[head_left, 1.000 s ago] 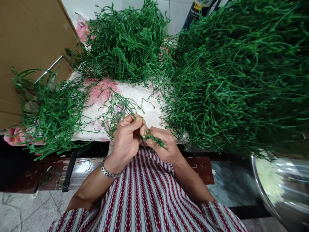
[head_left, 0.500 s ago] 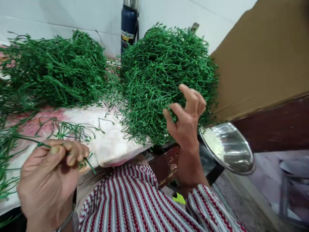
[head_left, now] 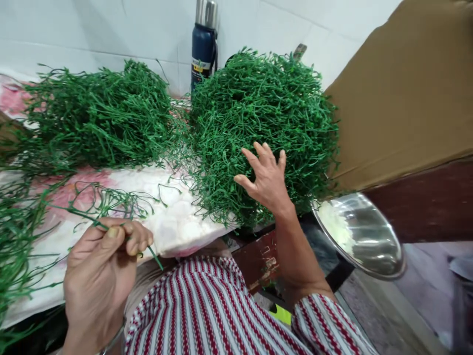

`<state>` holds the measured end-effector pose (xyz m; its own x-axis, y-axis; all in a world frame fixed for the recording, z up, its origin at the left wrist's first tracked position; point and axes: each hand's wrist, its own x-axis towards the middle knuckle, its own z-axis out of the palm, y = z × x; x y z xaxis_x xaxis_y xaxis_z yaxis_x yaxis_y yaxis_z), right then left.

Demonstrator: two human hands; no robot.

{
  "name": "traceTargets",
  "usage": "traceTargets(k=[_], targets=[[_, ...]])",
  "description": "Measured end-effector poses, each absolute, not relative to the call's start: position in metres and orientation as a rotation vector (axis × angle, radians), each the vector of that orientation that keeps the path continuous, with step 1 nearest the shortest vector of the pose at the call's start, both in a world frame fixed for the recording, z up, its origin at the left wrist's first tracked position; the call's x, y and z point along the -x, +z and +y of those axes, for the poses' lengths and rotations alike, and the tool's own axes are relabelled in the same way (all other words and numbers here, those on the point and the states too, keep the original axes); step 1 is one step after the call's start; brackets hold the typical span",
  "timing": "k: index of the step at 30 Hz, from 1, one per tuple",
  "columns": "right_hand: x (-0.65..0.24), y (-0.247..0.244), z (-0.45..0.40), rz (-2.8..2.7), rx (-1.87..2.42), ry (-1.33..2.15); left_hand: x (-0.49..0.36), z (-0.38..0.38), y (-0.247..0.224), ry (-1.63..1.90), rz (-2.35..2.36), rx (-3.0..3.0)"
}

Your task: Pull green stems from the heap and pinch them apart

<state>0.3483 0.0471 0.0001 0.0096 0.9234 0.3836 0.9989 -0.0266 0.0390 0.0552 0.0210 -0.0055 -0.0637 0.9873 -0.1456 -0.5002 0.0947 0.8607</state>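
Note:
My left hand point(head_left: 101, 276) is closed at the lower left, thumb pressed against curled fingers. Between them runs a thin green stem point(head_left: 155, 258), which looks like plastic; its long end points up and left. Over the front of a large heap of branching green stems point(head_left: 254, 108), my right hand point(head_left: 268, 187) spreads its fingers, palm down, holding nothing I can see. Whether its fingertips touch the heap I cannot tell. Several loose stems point(head_left: 107, 199) lie on the pink and white cloth point(head_left: 173, 217), just beyond my left hand.
Another pile of green stems point(head_left: 107, 121) sits at the back left, and more stems point(head_left: 18, 236) line the left edge. A blue bottle point(head_left: 203, 47) stands against the tiled wall. On the right are brown cardboard point(head_left: 402, 98) and a metal bowl point(head_left: 377, 236) with white bits point(head_left: 334, 227).
My right hand has gone from bent fingers, with something green at the thumb and forefinger, to spread fingers over the heap. My left hand still pinches the stem. The view has shifted slightly.

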Motion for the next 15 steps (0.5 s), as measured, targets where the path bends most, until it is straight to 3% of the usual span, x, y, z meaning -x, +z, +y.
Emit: traceTargets(k=[12,15], targets=[[-0.344,0.015,0.018,-1.914,1.524,-0.588,-0.029,0.003,0.015,1.574,0.868,-0.791],[-0.32,0.006,0.009,-1.875,1.358,-0.469,-0.013,-0.001,0.029,1.644,0.796,-0.823]])
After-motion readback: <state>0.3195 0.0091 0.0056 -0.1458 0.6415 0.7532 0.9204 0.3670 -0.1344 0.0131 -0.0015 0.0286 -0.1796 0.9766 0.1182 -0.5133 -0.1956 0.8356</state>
